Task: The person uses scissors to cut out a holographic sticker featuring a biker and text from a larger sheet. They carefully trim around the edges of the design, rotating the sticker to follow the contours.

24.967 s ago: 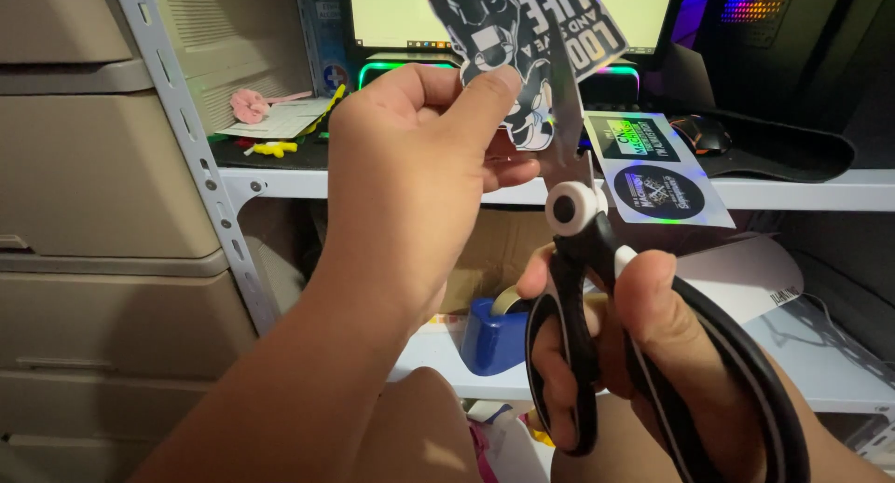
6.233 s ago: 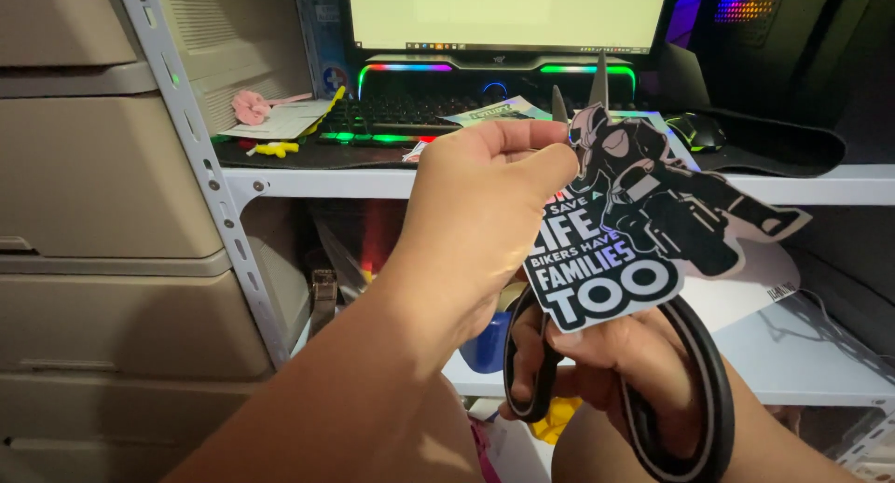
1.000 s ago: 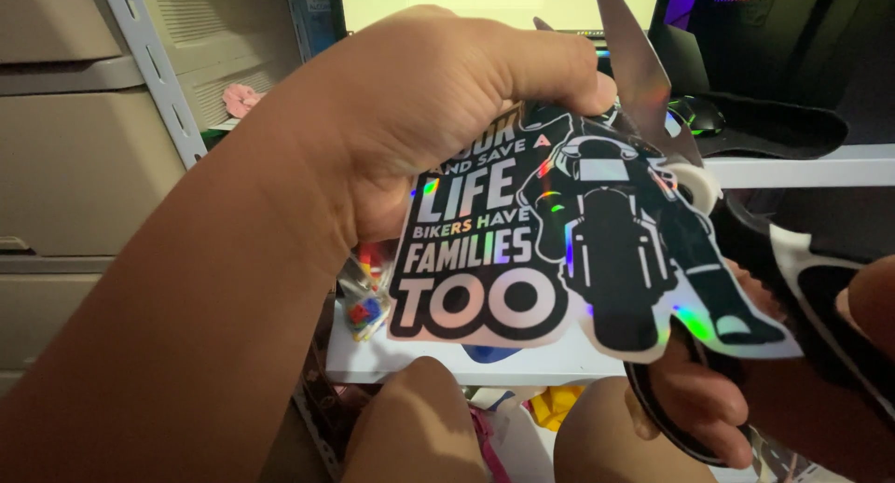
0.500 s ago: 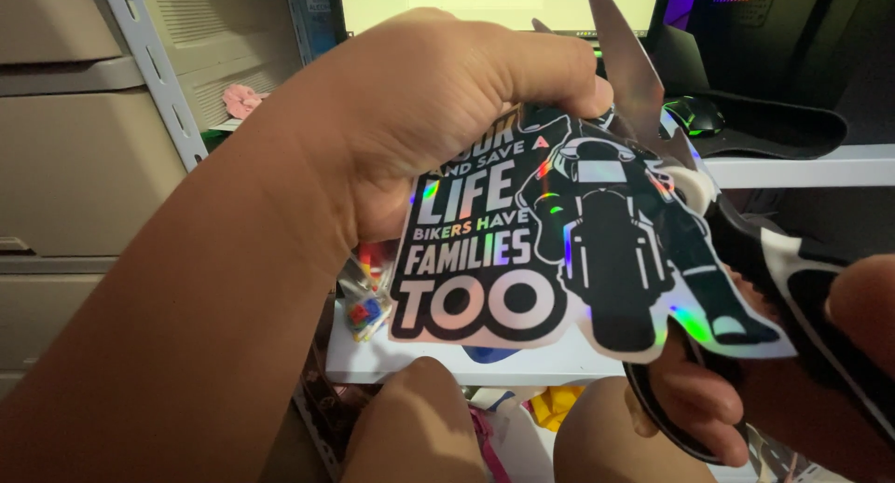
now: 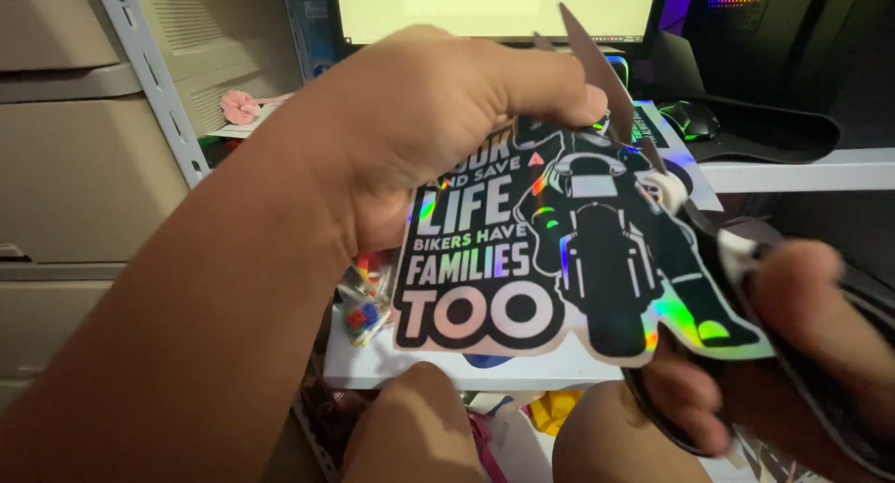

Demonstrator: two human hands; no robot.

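- The left hand [image 5: 419, 129] fills the middle of the view; its grip is closed on the top edge of one holographic sticker [image 5: 550, 259], thumb lying across the upper rim.
- The sticker hangs below that grip, printed face toward the camera: black with white lettering and a motorcycle rider, rainbow sheen at its lower right corner.
- The right hand [image 5: 792, 352], blurred, is low and to the right of the left grip, its fingers curled shut through the black handles of one pair of scissors [image 5: 671, 194].
- The two blades stand parted, the point rising just right of the left thumb, at the sticker's upper right edge.
- The sticker and left forearm hide most of the white shelf [image 5: 447, 366] behind them.
- Above the grip: one lit monitor [image 5: 494, 7]; right of it, one dark computer mouse [image 5: 692, 119] on the table [image 5: 802, 171].
- Far left: beige drawers [image 5: 84, 166] and one grey metal upright [image 5: 149, 73].
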